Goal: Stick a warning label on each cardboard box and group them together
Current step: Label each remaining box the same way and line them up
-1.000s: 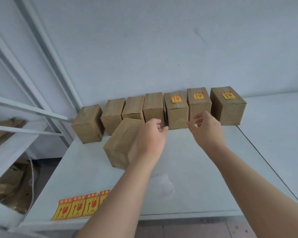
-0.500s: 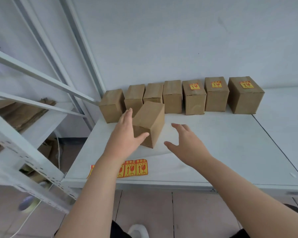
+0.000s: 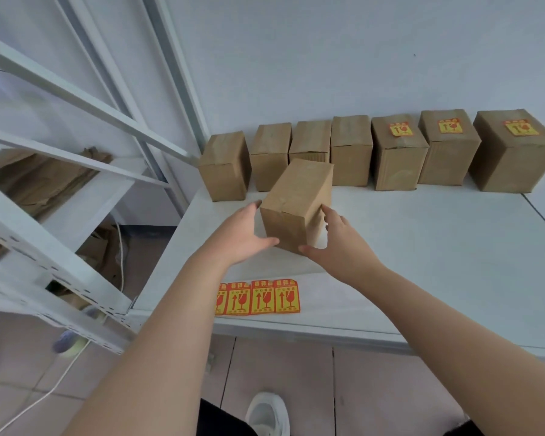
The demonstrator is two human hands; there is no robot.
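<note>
1. Table [image 3: 422, 262]: unlabelled box [image 3: 296, 196] sits fwd of back row [image 3: 351, 152].
2. Box: prob. light, stiff cardboard, smooth sides; best held on opp. side faces.
3. My left hand [image 3: 236, 234] & right hand [image 3: 340, 243] clasp its sides, thumbs on the front.
4. Label strip [image 3: 265, 297] near table edge.

One plain brown box [image 3: 296, 202] stands turned a bit, just in front of a row of seven boxes [image 3: 351, 152]. The three right ones have yellow-and-red labels [image 3: 450, 126] on top. Four spare labels [image 3: 258, 297] lie side by side in a strip.
</note>
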